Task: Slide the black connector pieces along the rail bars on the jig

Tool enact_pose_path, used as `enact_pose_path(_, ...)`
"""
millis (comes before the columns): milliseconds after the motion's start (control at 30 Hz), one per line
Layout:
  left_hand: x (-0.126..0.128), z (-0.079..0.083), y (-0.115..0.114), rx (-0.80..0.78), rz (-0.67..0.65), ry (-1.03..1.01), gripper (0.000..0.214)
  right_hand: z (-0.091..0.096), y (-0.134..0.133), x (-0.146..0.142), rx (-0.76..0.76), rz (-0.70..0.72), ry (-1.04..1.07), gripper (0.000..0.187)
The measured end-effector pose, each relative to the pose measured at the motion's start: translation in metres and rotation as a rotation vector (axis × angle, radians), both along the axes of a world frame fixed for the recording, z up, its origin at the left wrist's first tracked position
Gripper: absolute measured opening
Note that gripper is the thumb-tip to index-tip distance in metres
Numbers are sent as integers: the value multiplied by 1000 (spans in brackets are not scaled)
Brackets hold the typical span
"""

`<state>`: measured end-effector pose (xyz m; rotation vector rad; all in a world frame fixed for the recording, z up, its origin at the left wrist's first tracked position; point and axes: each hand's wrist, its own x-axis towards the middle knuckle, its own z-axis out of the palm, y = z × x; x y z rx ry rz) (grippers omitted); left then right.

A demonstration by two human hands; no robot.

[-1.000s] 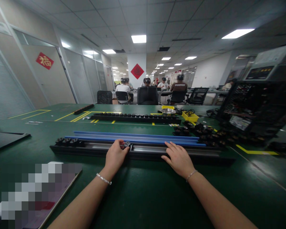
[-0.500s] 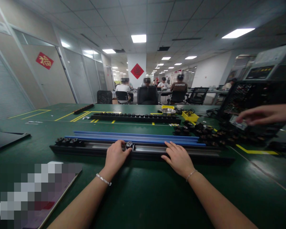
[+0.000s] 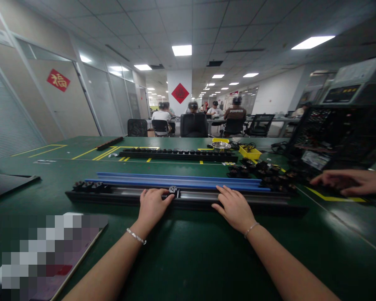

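Note:
A long black channel (image 3: 200, 203) with a shiny inner strip lies crosswise in front of me. One small black block with a light, slotted top (image 3: 173, 191) stands inside it near the middle. My left hand (image 3: 153, 205) rests on the channel just left of that block, its thumb tip at the block's side and its fingers not wrapped round it. Farther right, my right hand (image 3: 235, 207) lies on the channel with fingers stretched and thumb apart, holding nothing. Several similar black blocks (image 3: 87, 186) sit at the channel's left end.
Behind the channel lies a blue rail (image 3: 181, 180). Black parts (image 3: 269, 173) are heaped at right, near a co-worker's hand (image 3: 347, 182). Farther back are a filled black channel (image 3: 178, 155), a yellow bin (image 3: 250, 152) and a metal bowl (image 3: 221, 146). A partly blurred flat object (image 3: 78, 246) lies front left.
The small block has shifted slightly right along the channel, and my left fingers have drawn back from behind it. My right hand is still. The co-worker's hand has come down toward the table.

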<state>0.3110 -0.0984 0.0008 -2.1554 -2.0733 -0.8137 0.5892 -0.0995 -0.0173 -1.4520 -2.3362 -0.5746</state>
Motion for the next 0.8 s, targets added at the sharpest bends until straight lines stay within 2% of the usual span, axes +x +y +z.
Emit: enact_pose_path(800,5,-6,-1,15,-109,38,33,2,-1,0,-8,8,17,35)
